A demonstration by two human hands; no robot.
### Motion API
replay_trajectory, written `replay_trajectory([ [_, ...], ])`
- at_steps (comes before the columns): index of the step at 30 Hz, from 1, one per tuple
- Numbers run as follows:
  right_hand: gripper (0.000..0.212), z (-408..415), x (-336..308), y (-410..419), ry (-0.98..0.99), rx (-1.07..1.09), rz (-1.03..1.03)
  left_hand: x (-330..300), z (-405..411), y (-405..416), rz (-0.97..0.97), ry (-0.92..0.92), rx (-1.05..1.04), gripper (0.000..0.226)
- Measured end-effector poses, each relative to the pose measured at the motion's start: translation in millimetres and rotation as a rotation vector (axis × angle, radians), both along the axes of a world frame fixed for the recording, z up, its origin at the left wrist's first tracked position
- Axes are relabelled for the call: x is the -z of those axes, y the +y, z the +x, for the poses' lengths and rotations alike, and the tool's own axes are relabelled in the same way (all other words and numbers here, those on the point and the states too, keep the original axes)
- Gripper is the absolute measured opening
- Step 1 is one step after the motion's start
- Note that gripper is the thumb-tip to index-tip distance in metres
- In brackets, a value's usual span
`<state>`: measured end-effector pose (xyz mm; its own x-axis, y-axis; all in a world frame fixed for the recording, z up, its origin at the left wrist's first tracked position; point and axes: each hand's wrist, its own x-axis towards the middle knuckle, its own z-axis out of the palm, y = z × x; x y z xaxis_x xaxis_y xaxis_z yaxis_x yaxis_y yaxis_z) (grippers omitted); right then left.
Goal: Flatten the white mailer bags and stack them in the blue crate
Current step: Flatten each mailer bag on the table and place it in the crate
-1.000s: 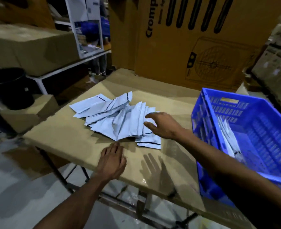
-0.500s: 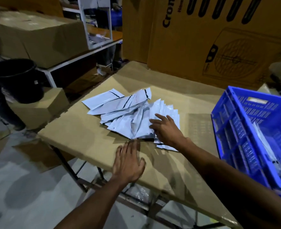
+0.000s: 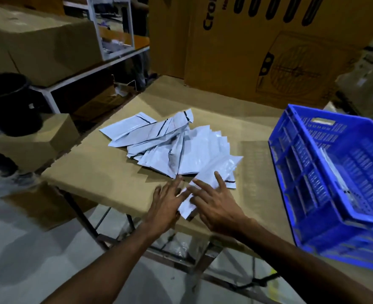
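A loose pile of white mailer bags (image 3: 172, 141) lies fanned out on the cardboard-covered table (image 3: 97, 172). One mailer bag (image 3: 216, 172) has been drawn out toward the table's near edge. My right hand (image 3: 216, 202) lies flat on it with straight, spread fingers. My left hand (image 3: 165, 205) rests beside it, fingers straight, touching the bag's left edge. The blue crate (image 3: 299, 178) stands at the right of the table, with a few white bags leaning inside it.
A large printed carton (image 3: 268, 51) stands behind the table. To the left are a black bin (image 3: 7, 102), small cardboard boxes (image 3: 36, 141) on the floor and a white metal rack (image 3: 75, 77) holding a big box.
My right hand slid one bag out of the pile toward the near edge. My left hand moved right from the bare table to meet the bag.
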<state>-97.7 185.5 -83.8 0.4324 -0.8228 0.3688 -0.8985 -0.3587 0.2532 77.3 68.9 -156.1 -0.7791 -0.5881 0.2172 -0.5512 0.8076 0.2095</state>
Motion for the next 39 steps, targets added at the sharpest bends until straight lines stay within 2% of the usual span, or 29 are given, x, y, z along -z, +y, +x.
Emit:
replay_trajectory([
  [2, 0.042, -14, 5, 6, 0.069, 0.097, 0.061, 2, 3, -2, -0.066, -0.075, 0.092, 0.119],
  [5, 0.062, -40, 5, 11, 0.109, 0.319, 0.374, 3, 10, -11, -0.118, -0.177, 0.201, 0.115],
  [7, 0.073, -48, 10, 22, -0.021, 0.371, 0.557, -4, 9, -18, -0.095, -0.225, 0.246, 0.109],
  [9, 0.082, -43, 21, 35, -0.177, 0.429, 0.642, -13, 8, -24, -0.059, -0.267, 0.264, 0.101],
  [12, 0.08, -27, 40, 42, -0.272, 0.539, 0.558, -18, 10, -32, -0.009, -0.238, 0.225, 0.08],
  [15, 0.074, -8, 46, 31, -0.26, 0.714, 0.63, -18, 13, -44, 0.046, -0.003, 0.111, 0.066],
  [17, 0.07, 6, 45, 25, -0.254, 0.741, 0.628, -24, 10, -42, 0.054, 0.17, 0.017, 0.056],
  [19, 0.07, 18, 41, 26, -0.342, 0.76, 0.626, -37, -3, -22, 0.051, 0.309, 0.036, 0.049],
  [23, 0.091, 6, 41, 23, -0.601, 0.763, 0.467, -46, -43, 26, 0.021, 0.136, 0.172, 0.033],
  [24, 0.093, -1, 39, 22, -0.581, 0.75, 0.476, -39, -52, 29, 0.041, 0.08, 0.171, 0.042],
  [26, 0.078, -7, 37, 26, -0.436, 0.693, 0.497, -22, -59, 30, 0.038, -0.073, 0.149, 0.061],
  [28, 0.057, -8, 42, 37, -0.33, 0.643, 0.464, -9, -56, 35, -0.003, -0.137, 0.107, 0.064],
  [29, 0.054, -6, 45, 41, -0.315, 0.641, 0.456, -6, -54, 40, -0.01, -0.14, 0.097, 0.064],
  [39, 0.058, -9, 60, 40, -0.296, 0.761, 0.43, -14, -56, 44, 0.023, -0.245, 0.076, 0.062],
])
